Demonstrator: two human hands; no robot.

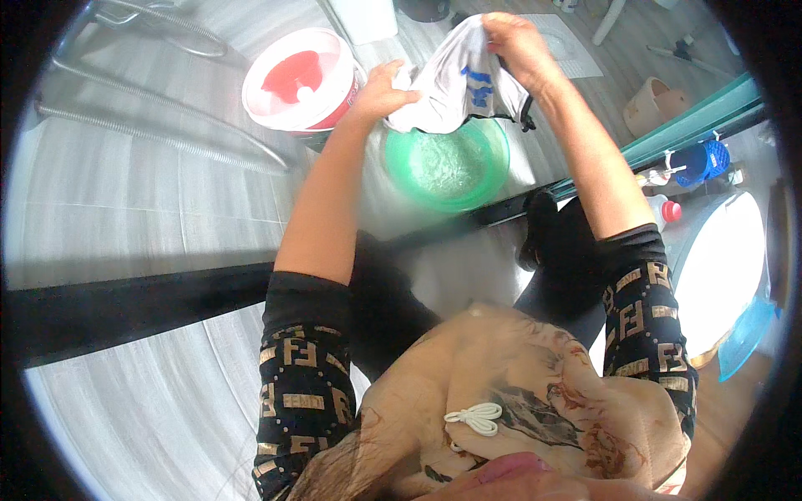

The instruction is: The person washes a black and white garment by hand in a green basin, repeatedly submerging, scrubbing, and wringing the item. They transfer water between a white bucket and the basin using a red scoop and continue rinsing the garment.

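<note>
A pale grey garment [438,87] with blue marks and dark trim hangs stretched between my hands. My left hand [383,94] grips its left end, near a red and white bucket. Higher up at the right, my right hand [517,47] pinches its other end. Directly below the cloth is a green plastic basin [401,178] on the tiled floor, holding water with a rippled surface. The garment's lower edge overlaps the far part of the basin in view; whether it touches the water I cannot tell.
The red and white bucket [348,113] stands left of the basin. Metal shower hoses [156,141] hang at the upper left. A dark threshold [144,304] crosses before me. At the right are a glass panel edge [695,119], a blue cup [705,163] and a bottle with a red cap [670,211].
</note>
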